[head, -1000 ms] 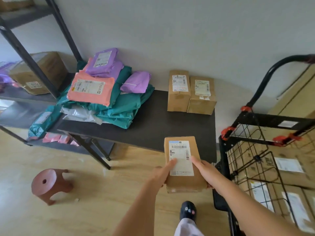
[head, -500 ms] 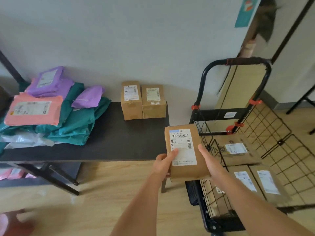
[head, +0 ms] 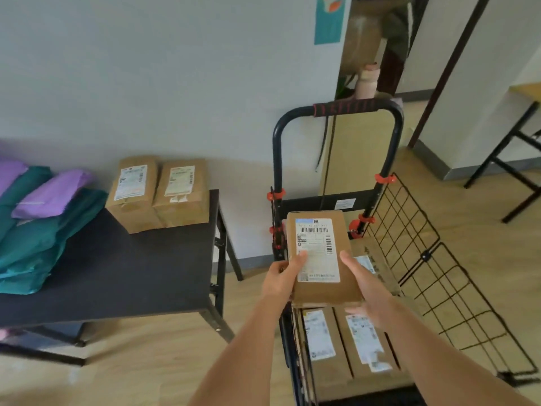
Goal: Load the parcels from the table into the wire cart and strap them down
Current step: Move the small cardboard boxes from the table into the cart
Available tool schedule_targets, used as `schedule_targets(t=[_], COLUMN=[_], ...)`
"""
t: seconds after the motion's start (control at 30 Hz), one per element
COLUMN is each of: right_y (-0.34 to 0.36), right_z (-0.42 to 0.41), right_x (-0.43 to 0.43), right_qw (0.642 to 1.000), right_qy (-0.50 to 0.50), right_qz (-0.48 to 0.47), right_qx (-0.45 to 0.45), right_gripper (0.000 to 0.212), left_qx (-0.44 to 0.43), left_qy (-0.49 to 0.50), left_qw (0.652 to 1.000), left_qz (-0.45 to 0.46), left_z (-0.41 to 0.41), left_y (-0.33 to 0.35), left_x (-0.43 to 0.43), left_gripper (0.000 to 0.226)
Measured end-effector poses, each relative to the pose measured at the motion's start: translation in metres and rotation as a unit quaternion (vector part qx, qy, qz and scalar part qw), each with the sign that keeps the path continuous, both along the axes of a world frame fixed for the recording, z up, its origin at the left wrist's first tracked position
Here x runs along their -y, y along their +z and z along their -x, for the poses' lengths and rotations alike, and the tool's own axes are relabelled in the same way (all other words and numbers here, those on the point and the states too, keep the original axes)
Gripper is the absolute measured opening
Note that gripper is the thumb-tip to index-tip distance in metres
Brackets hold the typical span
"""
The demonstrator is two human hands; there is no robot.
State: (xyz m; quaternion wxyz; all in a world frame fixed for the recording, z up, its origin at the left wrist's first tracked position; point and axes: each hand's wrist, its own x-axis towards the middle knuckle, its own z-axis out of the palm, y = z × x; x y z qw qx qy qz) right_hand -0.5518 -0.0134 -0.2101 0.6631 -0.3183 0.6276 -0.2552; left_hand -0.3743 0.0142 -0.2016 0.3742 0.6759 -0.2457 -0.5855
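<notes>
Brown cardboard parcel (head: 322, 291) with a white barcoded label, held flat and label-up between the left hand (head: 279, 281) and right hand (head: 367, 288) above the black wire cart (head: 345, 108). Two labelled boxes (head: 336, 373) lie side by side in the cart, whose mesh side panel (head: 426, 254) hangs open. On the tabletop (head: 131, 273), two brown boxes (head: 131, 212) stand touching beside piled teal and purple mailer bags (head: 38, 238).

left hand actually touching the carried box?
Touching. Head view: the left hand has its thumb on the top face of the carried box, palm against its left edge.
</notes>
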Motion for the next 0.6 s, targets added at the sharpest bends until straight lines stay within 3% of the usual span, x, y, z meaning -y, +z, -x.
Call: schedule_targets(t=[0.1,0.17,0.37,0.6], right_y=[-0.004,-0.013,-0.068,-0.136], right_z=[0.032,0.049,0.059,0.035], right_x=[0.036,0.059,0.099,0.133], right_qw=[0.999,0.999,0.998,0.994], right_qy=[0.013,0.007,0.019,0.072], right_qz=[-0.034,-0.047,-0.058,-0.068], right_qx=[0.014,0.014,-0.029,-0.040], right_gripper=[0.054,0.039,0.047,0.033], left_qx=[0.004,0.010,0.054,0.087], left_qy=[0.014,0.011,0.019,0.044], left_qw=[1.000,0.999,0.993,0.984], left_qz=[-0.020,-0.046,-0.100,-0.151], left_z=[0.035,0.055,0.083,0.072], left_y=[-0.012,-0.025,-0.068,-0.140], left_x=[0.036,0.055,0.090,0.129], left_gripper=[0.071,0.072,0.059,0.046])
